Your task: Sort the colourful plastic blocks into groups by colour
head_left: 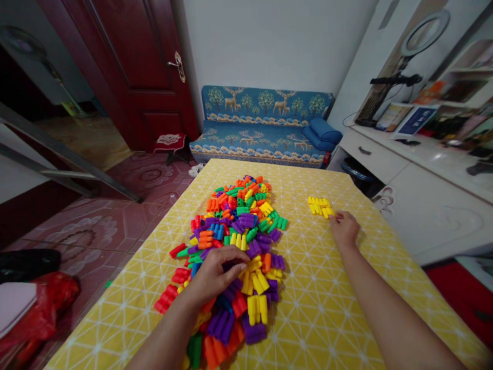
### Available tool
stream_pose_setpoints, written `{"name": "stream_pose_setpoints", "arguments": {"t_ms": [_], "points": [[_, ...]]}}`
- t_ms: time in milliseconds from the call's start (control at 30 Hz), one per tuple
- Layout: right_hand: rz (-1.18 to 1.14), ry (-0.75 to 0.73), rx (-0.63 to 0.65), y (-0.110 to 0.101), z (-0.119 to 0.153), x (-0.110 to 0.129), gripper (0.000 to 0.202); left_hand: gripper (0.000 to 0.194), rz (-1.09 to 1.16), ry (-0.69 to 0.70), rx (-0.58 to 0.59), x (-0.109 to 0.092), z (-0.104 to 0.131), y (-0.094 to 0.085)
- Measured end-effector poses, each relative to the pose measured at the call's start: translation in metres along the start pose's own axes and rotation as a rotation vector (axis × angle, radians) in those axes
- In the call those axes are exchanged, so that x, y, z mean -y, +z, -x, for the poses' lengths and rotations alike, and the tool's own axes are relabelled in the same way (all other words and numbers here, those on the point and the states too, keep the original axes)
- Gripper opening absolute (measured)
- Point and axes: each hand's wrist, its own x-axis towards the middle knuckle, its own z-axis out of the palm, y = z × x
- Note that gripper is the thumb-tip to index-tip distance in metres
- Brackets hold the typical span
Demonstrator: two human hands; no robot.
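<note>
A long heap of bullet-shaped plastic building blocks (221, 231) in red, orange, green, blue, purple and yellow runs down the table. Over its near part, my left hand (217, 272) is closed, thumb and forefinger at a yellow building block (253, 265). More yellow blocks (257, 309) lie just beside and below those fingertips. To the right, apart from the heap, several yellow blocks form a small flat group (319, 205). My right hand (345, 228) pinches the yellow block (328, 212) at the near right corner of that group. Its lower fingers are curled and partly hidden.
The table (308, 288) wears a yellow cloth with white lines. Behind it stands a blue patterned sofa (254, 128). A white cabinet (431, 190) with a ring light (425, 33) is at the right. On the left are a red door (127, 61) and a stool (170, 143).
</note>
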Motion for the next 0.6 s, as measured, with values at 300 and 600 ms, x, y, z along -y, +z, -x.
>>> {"name": "stream_pose_setpoints", "arguments": {"t_ms": [300,600], "points": [[-0.054,-0.029,0.051,-0.002,-0.002,0.004,0.024,0.016,-0.004,-0.002,-0.007,0.001,0.001,0.000],[-0.211,0.039,0.050,-0.020,0.019,0.038,0.043,0.015,-0.012,-0.001,-0.038,0.001,0.003,0.001]]}}
